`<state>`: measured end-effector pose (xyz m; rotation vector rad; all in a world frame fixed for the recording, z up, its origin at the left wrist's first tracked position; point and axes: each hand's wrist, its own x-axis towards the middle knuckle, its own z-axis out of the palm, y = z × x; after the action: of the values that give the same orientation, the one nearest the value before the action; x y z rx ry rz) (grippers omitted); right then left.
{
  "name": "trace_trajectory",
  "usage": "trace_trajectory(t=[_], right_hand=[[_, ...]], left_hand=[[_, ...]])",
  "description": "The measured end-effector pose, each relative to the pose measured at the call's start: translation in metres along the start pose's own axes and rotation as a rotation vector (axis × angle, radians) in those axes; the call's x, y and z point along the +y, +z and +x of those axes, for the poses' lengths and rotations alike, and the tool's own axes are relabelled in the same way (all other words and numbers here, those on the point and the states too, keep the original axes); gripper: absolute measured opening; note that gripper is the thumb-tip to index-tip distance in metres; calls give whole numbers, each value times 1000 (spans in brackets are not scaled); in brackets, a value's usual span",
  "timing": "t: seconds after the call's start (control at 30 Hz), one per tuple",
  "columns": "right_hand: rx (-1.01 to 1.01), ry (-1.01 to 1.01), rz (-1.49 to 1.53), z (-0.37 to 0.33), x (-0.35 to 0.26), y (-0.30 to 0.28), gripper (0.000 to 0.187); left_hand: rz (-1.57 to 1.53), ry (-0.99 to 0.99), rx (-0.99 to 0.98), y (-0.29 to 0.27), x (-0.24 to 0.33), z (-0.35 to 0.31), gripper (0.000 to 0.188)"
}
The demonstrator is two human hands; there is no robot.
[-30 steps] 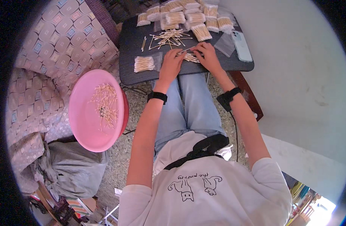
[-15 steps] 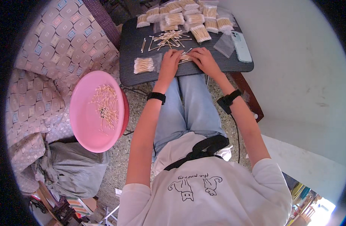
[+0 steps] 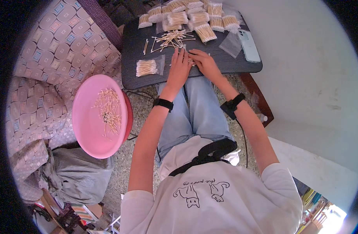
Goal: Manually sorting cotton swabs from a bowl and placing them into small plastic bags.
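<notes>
The left hand (image 3: pixel 179 66) and right hand (image 3: pixel 202 62) are covering whatever small wooden sticks they are gathering near the dark rectangular tabletop's (image 3: pixel 241 66) front edge. The far row of clear stick-filled bags (image 3: pixel 186 13) is running off the top edge.

Shirt: we wear a white short-sleeved tee with a small dark line drawing of two animals.
Strap: a black strap with a buckle crosses our front.
Trousers: we have on light blue jeans.
Left hand (image 3: pixel 179 67): bare, and above it a black band circles our wrist.
Right hand (image 3: pixel 203 64): bare, with a wider black band on the wrist and a thin dark cable trailing from it.
</notes>
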<state>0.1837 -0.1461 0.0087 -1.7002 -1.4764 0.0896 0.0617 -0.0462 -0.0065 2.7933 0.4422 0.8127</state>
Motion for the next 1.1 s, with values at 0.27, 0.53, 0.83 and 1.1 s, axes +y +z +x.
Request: trace_trajectory(t=[0.27,0.53,0.83,1.1], right_hand=[[-22,-15,-61,-2,-3,-27,43],[-64,61,-307,-27,6,-14,52],[-56,198,-199,-29,-10,-31,39],[167,47,-355,-8,-18,-12,51]], left_hand=[[16,40,-121,-38,3,3,69],[-102,-12,-93,-13,-6,-1,64],[-311,-42,-174,-23,-3,9,39],[-466,-24,-97,-24,-7,7,50]])
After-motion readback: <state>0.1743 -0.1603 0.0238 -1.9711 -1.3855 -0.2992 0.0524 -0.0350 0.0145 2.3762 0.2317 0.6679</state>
